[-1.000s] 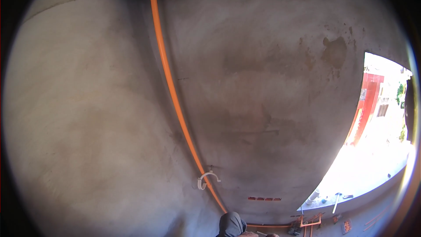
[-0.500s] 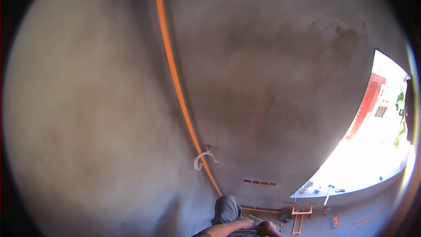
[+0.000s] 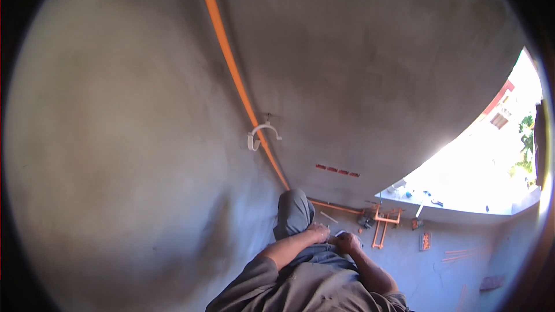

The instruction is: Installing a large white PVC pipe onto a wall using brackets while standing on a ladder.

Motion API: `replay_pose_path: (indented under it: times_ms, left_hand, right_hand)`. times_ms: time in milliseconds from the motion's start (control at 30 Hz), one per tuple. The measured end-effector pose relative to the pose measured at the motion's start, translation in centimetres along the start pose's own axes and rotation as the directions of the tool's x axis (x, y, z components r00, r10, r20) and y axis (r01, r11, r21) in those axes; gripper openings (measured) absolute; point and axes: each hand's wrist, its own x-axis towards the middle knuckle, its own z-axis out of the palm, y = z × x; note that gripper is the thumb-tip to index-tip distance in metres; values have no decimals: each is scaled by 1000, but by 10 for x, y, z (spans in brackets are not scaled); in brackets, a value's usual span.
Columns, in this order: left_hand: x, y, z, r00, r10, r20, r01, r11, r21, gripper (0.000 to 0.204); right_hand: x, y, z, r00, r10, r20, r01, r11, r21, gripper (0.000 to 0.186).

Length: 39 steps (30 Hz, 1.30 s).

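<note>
My left hand (image 3: 317, 233) is closed, low in front of my body by my raised grey-trousered knee (image 3: 293, 211). Close by on its right, my right hand (image 3: 348, 243) is closed too, its fingers curled. Something small and pale shows between the two hands; it is too small to name. Ahead of them an orange pipe (image 3: 230, 60) runs down the corner of the two plastered walls. A white open pipe clamp (image 3: 267, 127) hangs from the wall across the pipe, beyond my reach at this moment.
Several red wall boxes (image 3: 337, 170) are set in the wall. On the floor lie an orange pipe frame (image 3: 380, 225), dark tools (image 3: 366, 220), a box of orange fittings (image 3: 425, 241) and thin orange pipes (image 3: 459, 254). Small items rest on the sill (image 3: 462, 208) of a bright opening.
My view has tilted down, so the clamp, wall boxes and floor things sit higher in the picture. More of my arms and shirt shows. Both hands stay close together and closed.
</note>
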Motion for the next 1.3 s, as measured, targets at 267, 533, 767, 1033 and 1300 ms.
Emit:
replay_pose_path:
  times_ms: [267,533,767,1033,1300]
  left_hand:
    - [1,7,-12,997,6,72,-10,998,54,36]
    - [-3,15,-19,996,-34,84,32,999,22,41]
    - [-3,22,-28,997,-25,70,23,999,29,46]
    - [-7,18,-23,995,-35,90,33,999,27,44]
    - [-5,19,-21,996,-10,86,6,999,43,42]
  right_hand:
    - [-7,-2,-7,1000,17,26,-17,1000,8,45]
    - [-10,-2,-8,998,47,-33,-44,995,95,31]
    - [-15,0,-6,997,24,-69,-15,992,125,27]
    - [-17,-3,-1,997,9,-79,2,990,143,26]
    - [-19,-2,-5,998,-2,-61,10,993,120,27]
